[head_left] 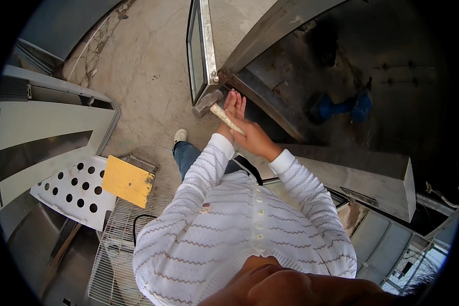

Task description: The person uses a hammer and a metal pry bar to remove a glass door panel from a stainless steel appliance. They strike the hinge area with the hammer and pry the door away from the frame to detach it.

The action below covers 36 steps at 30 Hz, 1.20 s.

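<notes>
A hammer (225, 118) with a heavy grey metal head and a pale, worn handle slants up to the left in front of me. My right hand (256, 137) is closed on the lower end of its handle. Behind the handle is my left hand (234, 104), palm up, with its fingers stretched out and nothing visible in them. The hammer's head lies beside the lower corner of a glass door in a metal frame (206, 48), near a hinge; whether they touch I cannot tell.
A large metal cabinet (270, 97) stands open at the right, with a blue cordless power tool (347, 106) on its dark surface. At the left are a pale appliance panel (46, 127), a white perforated panel (69, 178), a yellow board (127, 179) and a wire rack (117, 250).
</notes>
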Tool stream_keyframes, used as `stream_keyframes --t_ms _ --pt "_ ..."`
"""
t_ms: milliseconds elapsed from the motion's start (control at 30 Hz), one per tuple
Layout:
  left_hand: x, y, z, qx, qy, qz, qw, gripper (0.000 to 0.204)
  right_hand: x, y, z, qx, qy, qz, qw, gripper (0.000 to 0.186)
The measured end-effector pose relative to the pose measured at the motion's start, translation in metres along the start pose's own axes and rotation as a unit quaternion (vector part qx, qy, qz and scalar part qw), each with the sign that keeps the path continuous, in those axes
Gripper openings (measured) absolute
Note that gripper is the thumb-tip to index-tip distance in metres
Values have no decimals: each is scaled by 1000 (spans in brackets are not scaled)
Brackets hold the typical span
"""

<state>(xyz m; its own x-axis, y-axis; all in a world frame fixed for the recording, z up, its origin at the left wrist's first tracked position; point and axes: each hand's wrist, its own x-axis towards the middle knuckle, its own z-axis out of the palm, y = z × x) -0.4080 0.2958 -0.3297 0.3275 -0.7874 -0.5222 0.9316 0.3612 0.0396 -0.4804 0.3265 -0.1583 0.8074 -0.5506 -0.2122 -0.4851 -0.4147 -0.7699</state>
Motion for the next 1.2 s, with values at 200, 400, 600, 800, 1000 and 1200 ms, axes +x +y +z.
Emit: stream_keyframes --t_ms 200,400,600,800,1000,1200 --pt "-2 -8 -7 -12 -55 27 998 34 10 19 -2 -15 17 5 1000 57" --pt "4 -9 -7 -28 -32 19 999 28 10 10 -2 -38 -11 11 999 58" --pt "-4 -4 -4 -9 -63 5 998 28 10 6 8 -44 12 35 998 59" --pt "-15 1 2 55 -43 -30 997 27 10 12 7 -44 51 -6 998 60" --pt "-4 5 4 61 -4 -67 996 19 10 4 9 -70 -14 25 997 59" --pt "-21 8 23 90 13 -73 993 17 13 19 7 -73 70 -20 995 57"
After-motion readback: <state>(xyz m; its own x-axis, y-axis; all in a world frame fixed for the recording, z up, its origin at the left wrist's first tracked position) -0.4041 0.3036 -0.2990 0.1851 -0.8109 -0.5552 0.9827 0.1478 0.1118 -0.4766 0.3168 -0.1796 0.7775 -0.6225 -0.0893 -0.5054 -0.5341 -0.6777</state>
